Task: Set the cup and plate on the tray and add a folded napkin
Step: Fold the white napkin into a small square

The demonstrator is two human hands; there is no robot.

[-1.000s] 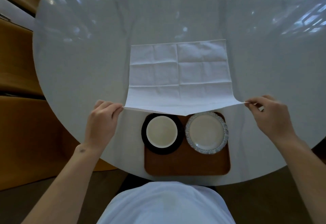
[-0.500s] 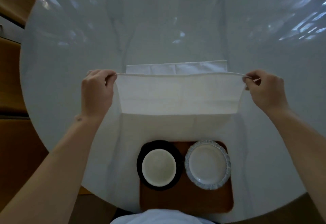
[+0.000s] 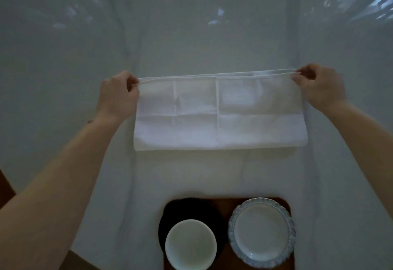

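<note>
A white cloth napkin [image 3: 219,116] lies folded in half on the table, its folded edge toward me. My left hand [image 3: 118,95] pinches its far left corners and my right hand [image 3: 319,85] pinches its far right corners. Close to me sits a brown wooden tray [image 3: 222,207]. On the tray's left stands a white cup [image 3: 190,245] on a black saucer [image 3: 185,210]. A pale plate with a blue scalloped rim [image 3: 262,231] fills the tray's right side.
The round table [image 3: 191,35] wears a glossy white cover with creases and reflections. Its curved edge and the brown floor [image 3: 5,186] show at the lower left.
Both hands carried the napkin's near edge up and away from me, laying it onto the far edge, so the napkin is now folded in half. The camera has tilted farther over the table.
</note>
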